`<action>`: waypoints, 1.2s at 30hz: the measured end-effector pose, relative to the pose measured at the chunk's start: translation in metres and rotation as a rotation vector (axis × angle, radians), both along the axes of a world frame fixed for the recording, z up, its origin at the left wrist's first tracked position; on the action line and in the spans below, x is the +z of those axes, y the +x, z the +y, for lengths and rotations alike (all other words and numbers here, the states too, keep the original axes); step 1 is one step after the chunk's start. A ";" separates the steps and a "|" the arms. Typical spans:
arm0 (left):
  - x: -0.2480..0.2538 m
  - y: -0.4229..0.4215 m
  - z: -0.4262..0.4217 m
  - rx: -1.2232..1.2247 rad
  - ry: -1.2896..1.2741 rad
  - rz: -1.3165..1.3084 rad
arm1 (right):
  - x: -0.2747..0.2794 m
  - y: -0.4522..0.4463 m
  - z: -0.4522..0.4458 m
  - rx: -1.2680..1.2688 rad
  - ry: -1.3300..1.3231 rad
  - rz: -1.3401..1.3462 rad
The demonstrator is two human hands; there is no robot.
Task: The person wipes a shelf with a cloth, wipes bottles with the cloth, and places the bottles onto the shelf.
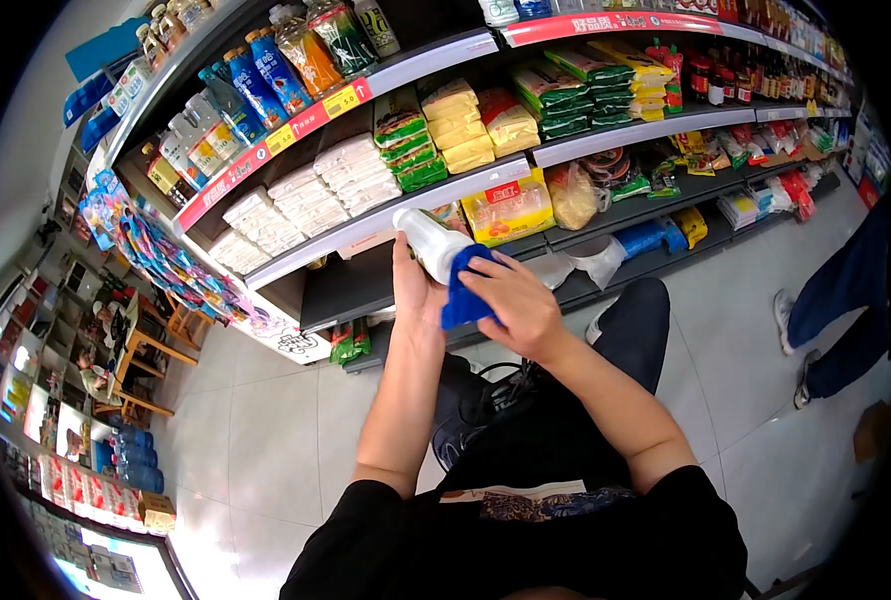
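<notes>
Spanning the top of the frame, a stocked shelving unit (445,193) is faced at close range. At far right, another person's legs (850,300) are seen well apart from the hands. Room below the shelves is narrowed by a bent knee (633,325), right of centre. At upper left of centre, white packs (350,168) are stacked in columns, presumably for easy reach. At centre, a white container (429,240) is cradled, tilted, by the left hand (416,290), seemingly for steadiness; a blue cloth (463,303) is held against its lower end by the right hand (521,303), fingers curled.
</notes>
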State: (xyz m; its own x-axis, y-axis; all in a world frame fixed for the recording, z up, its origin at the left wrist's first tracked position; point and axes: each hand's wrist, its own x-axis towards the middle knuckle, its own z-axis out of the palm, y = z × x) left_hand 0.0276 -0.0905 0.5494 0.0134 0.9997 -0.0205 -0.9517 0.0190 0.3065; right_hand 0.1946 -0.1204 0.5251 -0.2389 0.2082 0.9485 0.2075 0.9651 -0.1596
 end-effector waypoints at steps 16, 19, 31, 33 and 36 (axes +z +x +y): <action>-0.021 0.028 -0.023 0.282 0.165 0.835 | 0.004 -0.006 0.032 0.042 -0.206 0.015; -0.031 0.036 -0.031 0.214 0.162 0.916 | 0.005 -0.013 0.050 0.068 -0.369 0.196; -0.061 0.027 0.000 0.347 0.001 0.961 | -0.056 -0.016 0.058 0.545 -1.571 0.571; -0.071 0.012 0.017 0.318 -0.044 0.810 | -0.068 -0.009 0.062 0.502 -1.746 0.434; -0.090 -0.006 0.030 0.252 -0.011 0.553 | -0.099 -0.003 0.081 0.429 -1.832 0.479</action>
